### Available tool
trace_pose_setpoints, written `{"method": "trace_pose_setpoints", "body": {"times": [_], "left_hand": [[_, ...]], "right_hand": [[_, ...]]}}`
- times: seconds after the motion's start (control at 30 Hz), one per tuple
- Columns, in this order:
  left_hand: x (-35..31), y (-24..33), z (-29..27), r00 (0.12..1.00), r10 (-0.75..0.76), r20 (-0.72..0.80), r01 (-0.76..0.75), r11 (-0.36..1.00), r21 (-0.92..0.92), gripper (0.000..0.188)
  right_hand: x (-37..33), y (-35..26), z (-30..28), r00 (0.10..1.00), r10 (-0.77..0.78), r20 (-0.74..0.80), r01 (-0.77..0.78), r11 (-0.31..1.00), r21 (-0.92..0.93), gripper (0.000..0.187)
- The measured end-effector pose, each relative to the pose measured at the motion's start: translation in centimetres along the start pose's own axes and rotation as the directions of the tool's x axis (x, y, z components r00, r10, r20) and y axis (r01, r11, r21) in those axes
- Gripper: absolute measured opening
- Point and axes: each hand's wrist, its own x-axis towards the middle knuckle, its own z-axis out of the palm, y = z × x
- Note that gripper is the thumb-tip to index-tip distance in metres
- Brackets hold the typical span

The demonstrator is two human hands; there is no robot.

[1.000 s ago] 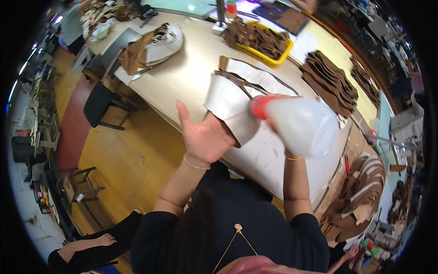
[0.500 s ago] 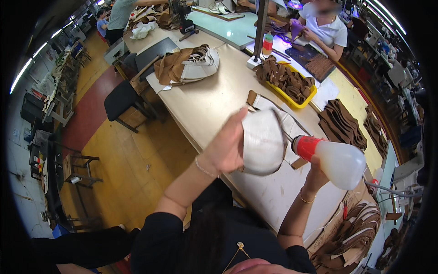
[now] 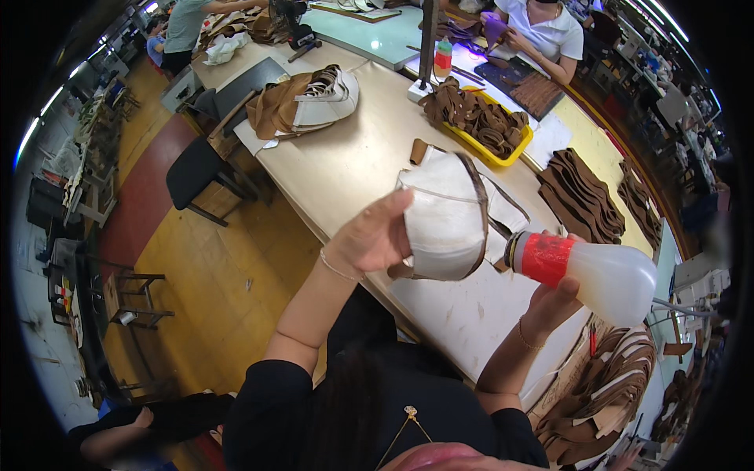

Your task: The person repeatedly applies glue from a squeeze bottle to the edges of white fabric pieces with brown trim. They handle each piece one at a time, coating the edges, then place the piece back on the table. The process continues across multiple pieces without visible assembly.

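Note:
My left hand [image 3: 371, 235] grips a curved shoe upper [image 3: 444, 220] by its near-left edge, thumb on top. Its white lining faces up, and a dark brown strip runs along its right side. In my right hand [image 3: 556, 300] lies a cloudy plastic bottle [image 3: 614, 276] with a red band, tilted on its side. The dark neck of the bottle points left at the upper's brown edge; a thin tip shows there, and whether it touches I cannot tell. Behind the held upper, another white and brown upper [image 3: 506, 210] rests on the table.
A pile of brown and white uppers [image 3: 302, 106] sits farther left on the table [image 3: 345, 169]. A yellow basket [image 3: 503, 159] holds brown pieces. Brown strips [image 3: 581, 196] lie to the right, stacked pieces [image 3: 609, 392] near my right elbow. A co-worker [image 3: 542, 35] sits across; a black chair [image 3: 206, 174] stands left.
The upper has turned, so its brown edge shows more plainly. The bottle sits a little farther right. The whole view has shifted slightly.

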Motion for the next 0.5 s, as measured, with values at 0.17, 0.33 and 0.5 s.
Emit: {"method": "trace_pose_setpoints", "body": {"times": [0.17, 0.33, 0.5], "left_hand": [[0.0, -2.8, -2.5, 0.987, 0.102, -0.125, -0.108, 0.993, -0.042, 0.058], [-0.4, -4.9, -1.5, 0.980, 0.128, -0.151, -0.131, 0.991, -0.012, 0.060], [-0.5, -5.1, -1.3, 0.979, 0.154, -0.133, -0.155, 0.988, 0.005, 0.063]], "right_hand": [[0.5, 0.1, 1.0, 0.990, 0.040, -0.135, -0.046, 0.998, -0.043, 0.076], [-1.7, 0.4, 2.9, 0.998, -0.001, 0.056, 0.004, 0.998, -0.059, 0.062], [-1.8, 1.8, 3.5, 0.977, 0.001, 0.213, 0.065, 0.951, -0.302, 0.039]]}}
